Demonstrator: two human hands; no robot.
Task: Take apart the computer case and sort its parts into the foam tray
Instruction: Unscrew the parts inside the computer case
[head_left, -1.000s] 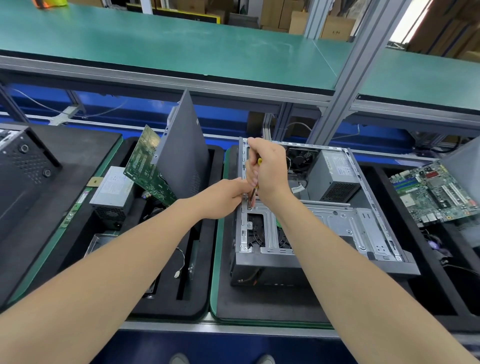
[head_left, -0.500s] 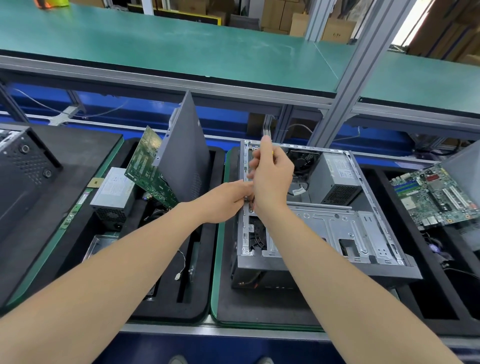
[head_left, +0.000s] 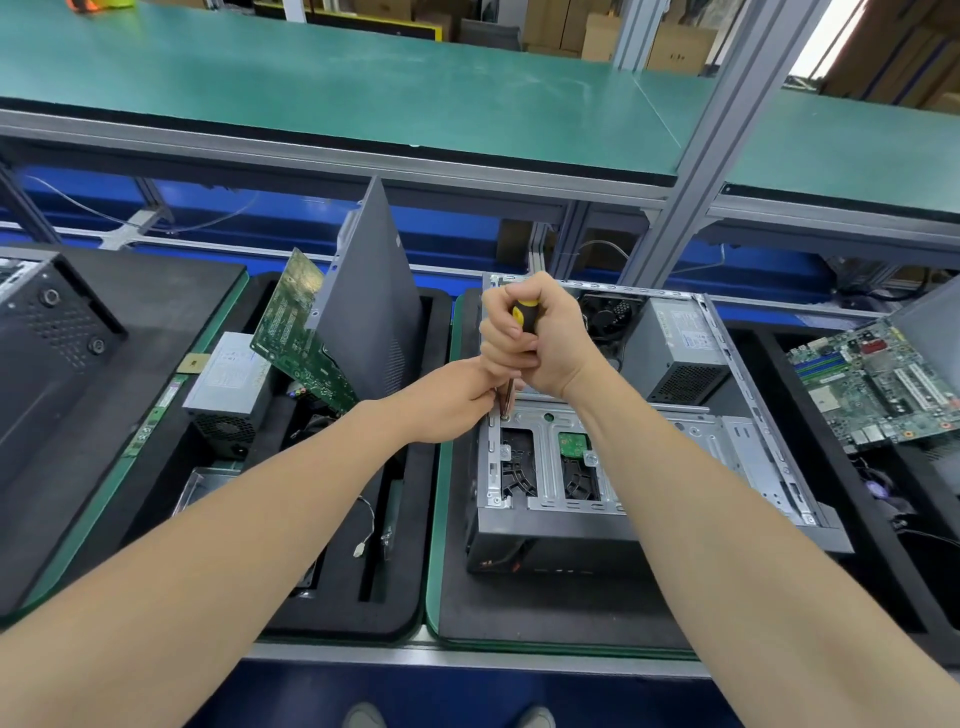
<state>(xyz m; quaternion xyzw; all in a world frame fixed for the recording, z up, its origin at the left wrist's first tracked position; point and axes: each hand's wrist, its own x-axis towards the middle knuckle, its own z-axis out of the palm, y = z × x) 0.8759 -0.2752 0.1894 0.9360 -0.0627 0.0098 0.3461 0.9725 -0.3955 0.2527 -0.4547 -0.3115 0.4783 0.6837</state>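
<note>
An open grey computer case (head_left: 670, 452) lies on its side on a black foam pad, with a power supply (head_left: 675, 348) and a fan inside at the back. My right hand (head_left: 540, 338) grips the yellow and black handle of a screwdriver (head_left: 524, 317), held upright over the case's left frame. Its tip meets the metal bracket (head_left: 540, 415) near the left rim. My left hand (head_left: 457, 400) pinches the screwdriver's shaft just above the tip. The foam tray (head_left: 415, 571) to the left holds a side panel (head_left: 374, 301), a green motherboard (head_left: 301, 338) and a power supply (head_left: 228, 374).
Another dark case (head_left: 47, 332) sits at the far left. A second motherboard (head_left: 872, 379) lies in a tray at the right. A green-topped shelf (head_left: 363, 88) and an aluminium post (head_left: 696, 156) stand behind the case. The bench edge runs along the bottom.
My right hand has shifted its hold on the screwdriver handle and turned slightly. The left hand stays at the shaft near the tip. The camera view moved closer and a little down.
</note>
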